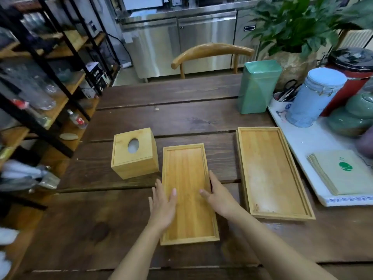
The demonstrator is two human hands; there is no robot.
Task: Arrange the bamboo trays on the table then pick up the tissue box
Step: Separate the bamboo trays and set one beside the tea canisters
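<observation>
A small bamboo tray (186, 170) lies lengthwise in the middle of the dark wooden table (161, 116). My left hand (162, 207) grips its left rim, thumb inside the tray. My right hand (220, 196) grips its right rim the same way. A larger bamboo tray (270, 172) lies to the right, apart from the small one. A cube-shaped bamboo tissue box (134, 153) with an oval hole on top stands just left of the small tray, untouched.
A green tin (257, 87) stands at the back right. A white tray (306, 142) along the right edge carries a blue jar (314, 98), teaware and a paper stack (341, 171). A chair (212, 52) faces the far side. Shelving (40, 77) stands left.
</observation>
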